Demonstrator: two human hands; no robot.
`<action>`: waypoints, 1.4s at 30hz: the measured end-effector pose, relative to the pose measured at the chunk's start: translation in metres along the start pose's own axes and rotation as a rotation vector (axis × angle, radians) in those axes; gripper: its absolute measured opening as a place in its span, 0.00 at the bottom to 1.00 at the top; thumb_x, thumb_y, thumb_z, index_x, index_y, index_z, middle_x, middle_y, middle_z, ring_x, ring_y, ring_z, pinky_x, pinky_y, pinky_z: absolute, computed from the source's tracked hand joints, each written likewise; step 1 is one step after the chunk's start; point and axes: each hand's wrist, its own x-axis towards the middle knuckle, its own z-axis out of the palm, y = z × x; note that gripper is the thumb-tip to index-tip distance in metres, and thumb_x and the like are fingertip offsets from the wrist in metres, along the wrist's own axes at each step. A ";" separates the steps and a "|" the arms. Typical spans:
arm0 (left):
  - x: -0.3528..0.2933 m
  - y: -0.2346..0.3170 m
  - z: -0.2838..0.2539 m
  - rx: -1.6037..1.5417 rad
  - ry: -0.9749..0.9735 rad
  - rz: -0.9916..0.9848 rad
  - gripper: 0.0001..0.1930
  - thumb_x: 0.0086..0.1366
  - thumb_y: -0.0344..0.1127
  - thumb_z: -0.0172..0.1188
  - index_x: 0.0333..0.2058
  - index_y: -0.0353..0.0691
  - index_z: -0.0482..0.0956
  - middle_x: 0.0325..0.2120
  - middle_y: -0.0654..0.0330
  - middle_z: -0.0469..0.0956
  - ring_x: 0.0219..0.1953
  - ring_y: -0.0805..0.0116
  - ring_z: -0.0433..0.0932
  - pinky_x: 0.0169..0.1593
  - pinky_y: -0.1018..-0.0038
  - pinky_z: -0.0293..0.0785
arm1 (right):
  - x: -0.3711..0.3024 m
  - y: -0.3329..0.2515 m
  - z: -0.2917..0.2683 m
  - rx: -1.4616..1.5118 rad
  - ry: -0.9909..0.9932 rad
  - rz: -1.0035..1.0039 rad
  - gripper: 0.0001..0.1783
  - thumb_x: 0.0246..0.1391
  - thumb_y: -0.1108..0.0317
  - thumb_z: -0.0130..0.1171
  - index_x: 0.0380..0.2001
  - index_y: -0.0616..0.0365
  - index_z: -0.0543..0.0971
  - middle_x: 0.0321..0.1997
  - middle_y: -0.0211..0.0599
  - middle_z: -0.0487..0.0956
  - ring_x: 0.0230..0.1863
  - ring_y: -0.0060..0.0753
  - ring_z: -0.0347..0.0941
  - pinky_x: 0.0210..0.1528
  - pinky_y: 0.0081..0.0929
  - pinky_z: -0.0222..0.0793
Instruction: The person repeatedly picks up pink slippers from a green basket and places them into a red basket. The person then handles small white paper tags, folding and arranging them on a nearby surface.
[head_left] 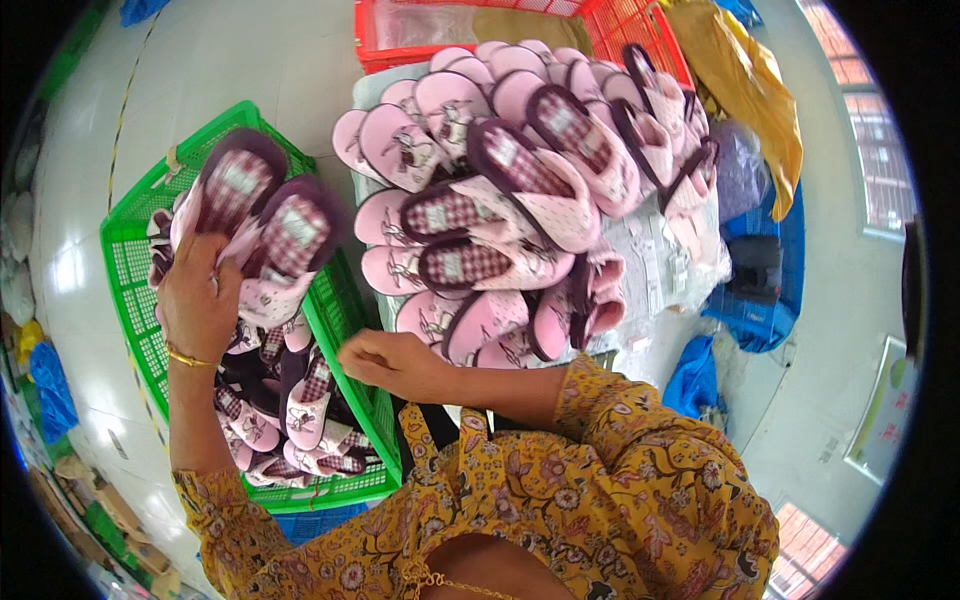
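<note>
My left hand (197, 297) holds a pair of pink slippers (262, 218) with dark checked insoles, raised over the green plastic crate (128, 262). Several more pink slippers (290, 405) lie inside that crate. My right hand (392, 362) is loosely closed near the front edge of a big pile of pink slippers (520, 190) heaped on a table. Whether it holds anything cannot be made out. Both forearms wear yellow flowered sleeves.
A red plastic crate (620, 25) stands behind the pile. A yellow bag (755, 95) and blue crates (775, 290) sit to the right, with blue cloth (695, 375) below. Pale glossy floor (230, 60) surrounds the green crate.
</note>
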 end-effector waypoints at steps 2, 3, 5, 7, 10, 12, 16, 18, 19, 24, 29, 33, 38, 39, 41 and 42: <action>0.023 0.058 -0.016 -0.008 0.001 0.156 0.07 0.53 0.26 0.54 0.32 0.38 0.74 0.29 0.55 0.74 0.28 0.53 0.76 0.31 0.63 0.71 | -0.043 -0.005 -0.032 -0.124 -0.210 0.222 0.16 0.56 0.55 0.56 0.36 0.58 0.75 0.29 0.36 0.77 0.30 0.27 0.74 0.33 0.27 0.68; 0.033 0.087 -0.023 0.001 0.001 0.241 0.07 0.52 0.25 0.54 0.32 0.38 0.74 0.29 0.55 0.73 0.28 0.52 0.75 0.31 0.62 0.71 | -0.058 -0.003 -0.045 -0.172 -0.231 0.216 0.17 0.55 0.53 0.57 0.36 0.57 0.75 0.29 0.36 0.78 0.30 0.29 0.75 0.34 0.27 0.68; 0.047 0.147 -0.033 0.027 -0.049 0.356 0.07 0.52 0.23 0.54 0.32 0.36 0.75 0.30 0.54 0.75 0.30 0.53 0.76 0.33 0.66 0.72 | -0.092 0.015 -0.068 -0.265 -0.255 0.222 0.19 0.53 0.50 0.58 0.37 0.56 0.75 0.30 0.36 0.78 0.31 0.33 0.76 0.35 0.29 0.69; 0.055 0.199 -0.025 0.039 -0.104 0.517 0.09 0.50 0.23 0.55 0.32 0.37 0.75 0.27 0.54 0.73 0.29 0.53 0.75 0.32 0.65 0.71 | -0.127 0.031 -0.090 -0.262 -0.220 0.284 0.21 0.51 0.48 0.58 0.37 0.55 0.76 0.31 0.37 0.79 0.32 0.36 0.77 0.35 0.31 0.70; 0.043 0.259 -0.004 0.070 -0.252 0.725 0.09 0.47 0.25 0.56 0.30 0.38 0.73 0.23 0.56 0.67 0.24 0.57 0.71 0.28 0.64 0.69 | -0.165 0.057 -0.108 -0.229 -0.171 0.259 0.21 0.53 0.50 0.58 0.38 0.58 0.74 0.26 0.33 0.74 0.29 0.29 0.72 0.34 0.29 0.68; 0.024 0.289 0.021 0.045 -0.334 0.776 0.07 0.47 0.27 0.57 0.27 0.38 0.71 0.23 0.57 0.66 0.23 0.58 0.71 0.27 0.65 0.69 | -0.185 0.082 -0.113 -0.033 -0.206 0.307 0.21 0.56 0.52 0.56 0.38 0.61 0.72 0.23 0.29 0.67 0.27 0.24 0.63 0.34 0.27 0.64; -0.013 0.311 0.093 0.076 -0.474 0.663 0.07 0.48 0.31 0.58 0.26 0.39 0.70 0.24 0.58 0.68 0.25 0.59 0.74 0.28 0.66 0.73 | -0.199 0.070 -0.134 -0.367 -0.258 0.445 0.24 0.51 0.48 0.57 0.40 0.58 0.75 0.31 0.38 0.79 0.34 0.37 0.77 0.37 0.33 0.69; -0.023 0.320 0.136 0.101 -0.505 0.581 0.05 0.49 0.30 0.57 0.27 0.39 0.72 0.26 0.57 0.72 0.28 0.59 0.76 0.30 0.66 0.75 | -0.211 0.085 -0.141 -0.368 -0.209 0.409 0.23 0.50 0.48 0.58 0.39 0.57 0.75 0.31 0.37 0.80 0.35 0.39 0.77 0.38 0.34 0.71; -0.026 0.326 0.154 0.137 -0.518 0.530 0.05 0.50 0.29 0.56 0.28 0.38 0.73 0.27 0.56 0.74 0.29 0.58 0.78 0.31 0.67 0.76 | -0.214 0.093 -0.143 -0.366 -0.194 0.383 0.22 0.49 0.49 0.59 0.38 0.56 0.76 0.32 0.37 0.80 0.36 0.40 0.78 0.38 0.34 0.71; -0.033 0.320 0.210 0.124 -0.680 0.333 0.07 0.52 0.28 0.55 0.31 0.36 0.76 0.33 0.49 0.79 0.34 0.52 0.80 0.36 0.63 0.78 | -0.216 0.097 -0.156 -0.364 -0.210 0.378 0.22 0.48 0.49 0.59 0.37 0.56 0.75 0.32 0.37 0.80 0.36 0.38 0.78 0.38 0.33 0.72; -0.037 0.324 0.210 0.064 -0.654 0.328 0.06 0.53 0.31 0.56 0.31 0.38 0.75 0.32 0.53 0.77 0.33 0.54 0.79 0.36 0.62 0.77 | -0.214 0.086 -0.159 -0.351 -0.262 0.392 0.22 0.50 0.49 0.58 0.38 0.56 0.76 0.33 0.37 0.80 0.36 0.39 0.78 0.39 0.33 0.71; -0.039 0.329 0.179 -0.074 -0.644 0.389 0.08 0.57 0.37 0.56 0.33 0.41 0.73 0.34 0.58 0.75 0.33 0.55 0.78 0.34 0.61 0.75 | -0.217 0.077 -0.166 -0.302 -0.289 0.405 0.21 0.51 0.48 0.57 0.37 0.55 0.77 0.33 0.38 0.80 0.36 0.39 0.78 0.40 0.33 0.71; -0.052 0.301 0.141 -0.373 -0.623 0.469 0.10 0.58 0.37 0.56 0.39 0.45 0.75 0.40 0.62 0.76 0.35 0.61 0.78 0.32 0.66 0.75 | -0.209 0.062 -0.176 -0.420 -0.448 0.503 0.19 0.52 0.49 0.55 0.35 0.53 0.78 0.35 0.41 0.80 0.38 0.44 0.76 0.41 0.34 0.70; -0.057 0.291 0.136 -0.442 -0.597 0.466 0.11 0.58 0.37 0.56 0.40 0.45 0.76 0.42 0.63 0.76 0.35 0.62 0.79 0.32 0.67 0.75 | -0.209 0.059 -0.173 -0.447 -0.481 0.522 0.18 0.52 0.50 0.55 0.35 0.53 0.78 0.36 0.42 0.80 0.39 0.45 0.76 0.41 0.34 0.70; -0.065 0.265 0.126 -0.546 -0.404 0.465 0.11 0.57 0.35 0.59 0.40 0.45 0.77 0.42 0.64 0.77 0.34 0.64 0.79 0.32 0.71 0.76 | -0.204 0.031 -0.165 -0.579 -0.552 0.471 0.16 0.54 0.54 0.53 0.38 0.53 0.78 0.38 0.44 0.79 0.40 0.48 0.75 0.42 0.35 0.70; -0.068 0.250 0.124 -0.599 -0.323 0.409 0.10 0.57 0.34 0.60 0.38 0.44 0.77 0.40 0.63 0.77 0.33 0.64 0.79 0.31 0.71 0.76 | -0.201 0.012 -0.160 -0.520 -0.520 0.454 0.15 0.55 0.56 0.53 0.39 0.54 0.78 0.38 0.43 0.79 0.40 0.47 0.76 0.43 0.35 0.70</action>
